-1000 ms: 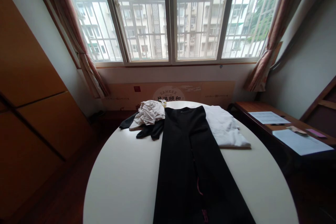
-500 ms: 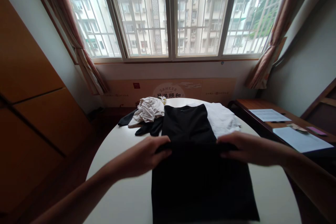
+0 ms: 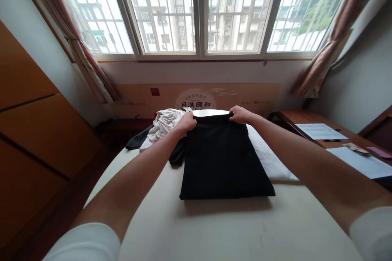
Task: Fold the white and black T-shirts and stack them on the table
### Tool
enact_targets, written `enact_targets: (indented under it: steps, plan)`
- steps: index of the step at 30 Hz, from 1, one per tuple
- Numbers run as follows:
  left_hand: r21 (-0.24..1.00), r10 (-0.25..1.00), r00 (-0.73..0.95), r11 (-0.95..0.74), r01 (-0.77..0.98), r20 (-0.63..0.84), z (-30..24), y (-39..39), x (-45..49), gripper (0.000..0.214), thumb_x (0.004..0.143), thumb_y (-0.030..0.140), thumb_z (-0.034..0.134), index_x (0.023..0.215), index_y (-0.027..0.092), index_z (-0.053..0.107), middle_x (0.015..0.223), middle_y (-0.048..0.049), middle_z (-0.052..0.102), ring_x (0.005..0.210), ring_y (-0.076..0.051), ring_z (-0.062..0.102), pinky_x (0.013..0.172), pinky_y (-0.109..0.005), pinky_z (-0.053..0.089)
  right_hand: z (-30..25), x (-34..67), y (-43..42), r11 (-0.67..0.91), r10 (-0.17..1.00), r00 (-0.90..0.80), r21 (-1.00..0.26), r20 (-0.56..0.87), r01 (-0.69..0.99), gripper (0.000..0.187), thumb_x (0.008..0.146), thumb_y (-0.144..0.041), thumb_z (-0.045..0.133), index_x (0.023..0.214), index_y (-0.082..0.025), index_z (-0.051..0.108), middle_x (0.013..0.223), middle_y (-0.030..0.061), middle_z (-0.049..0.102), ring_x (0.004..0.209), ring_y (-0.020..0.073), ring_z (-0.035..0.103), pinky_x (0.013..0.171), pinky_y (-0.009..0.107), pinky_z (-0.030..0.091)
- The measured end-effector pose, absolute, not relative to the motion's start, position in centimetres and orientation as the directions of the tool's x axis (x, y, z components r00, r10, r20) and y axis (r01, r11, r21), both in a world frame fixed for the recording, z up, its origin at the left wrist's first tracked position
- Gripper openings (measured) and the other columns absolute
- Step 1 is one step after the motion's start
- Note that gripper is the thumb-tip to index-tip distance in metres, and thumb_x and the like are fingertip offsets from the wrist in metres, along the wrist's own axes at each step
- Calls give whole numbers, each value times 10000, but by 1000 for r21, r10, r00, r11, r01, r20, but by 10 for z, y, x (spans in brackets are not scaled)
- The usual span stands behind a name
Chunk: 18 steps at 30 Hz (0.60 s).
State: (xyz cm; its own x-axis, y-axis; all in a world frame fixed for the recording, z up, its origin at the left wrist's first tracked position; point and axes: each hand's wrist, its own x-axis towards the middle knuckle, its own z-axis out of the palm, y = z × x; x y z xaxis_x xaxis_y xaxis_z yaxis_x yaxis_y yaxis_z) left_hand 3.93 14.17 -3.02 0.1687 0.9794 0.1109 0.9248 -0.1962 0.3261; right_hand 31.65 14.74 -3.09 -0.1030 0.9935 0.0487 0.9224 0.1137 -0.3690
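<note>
A black garment [image 3: 225,159], folded into a wide panel, lies on the white round table [image 3: 214,228]; I cannot tell exactly what kind of clothing it is. My left hand [image 3: 187,122] pinches its far left corner. At the far right corner, my right hand [image 3: 240,114] grips the same edge, thumb and fingers closed on the cloth. A crumpled off-white cloth [image 3: 167,122] lies just left of my left hand, on top of dark clothing [image 3: 139,138]. White folded fabric [image 3: 271,157] sits to the right, partly covered by the black garment and my right forearm.
To the right stands a brown wooden desk [image 3: 288,117] with sheets of paper [image 3: 320,131] and a pink item [image 3: 379,152] on it. A printed cardboard panel [image 3: 260,94] is against the wall under the window. Orange-brown cabinets [image 3: 24,130] stand on the left.
Both hands have carried the held edge of the black garment away from me to the far side of the table. The cloth is now doubled over, its near edge farther from me.
</note>
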Motion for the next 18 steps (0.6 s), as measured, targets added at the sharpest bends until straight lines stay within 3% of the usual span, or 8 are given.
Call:
enact_targets:
  steps: [8, 13, 18]
  plan:
    - [263, 988, 112, -137, 955, 108, -62, 164, 57, 380, 956, 168, 584, 1310, 54, 664, 1352, -261, 679, 1292, -351, 632, 1067, -392, 468, -73, 321, 170, -106, 990, 129, -327, 49, 939, 259, 886, -192, 698, 1134, -153, 765, 1208, 153, 758, 1103, 295, 699, 903, 339, 512]
    - [43, 981, 135, -143, 989, 141, -75, 168, 66, 356, 941, 118, 546, 1261, 54, 687, 1352, -254, 663, 1313, -362, 587, 1105, -441, 395, -91, 319, 166, -161, 981, 186, -295, 61, 942, 306, 996, -304, 614, 1261, -179, 703, 1352, 171, 697, 1256, 340, 629, 995, 427, 492]
    - [-8, 971, 151, -153, 988, 185, -73, 155, 81, 398, 964, 62, 447, 1316, -16, 617, 1338, -285, 648, 1274, -360, 599, 1083, -448, 389, -98, 303, 154, -119, 973, 139, -115, 182, 986, 375, 1035, -293, 521, 1337, -108, 643, 1382, 247, 647, 1318, 386, 558, 1079, 534, 429]
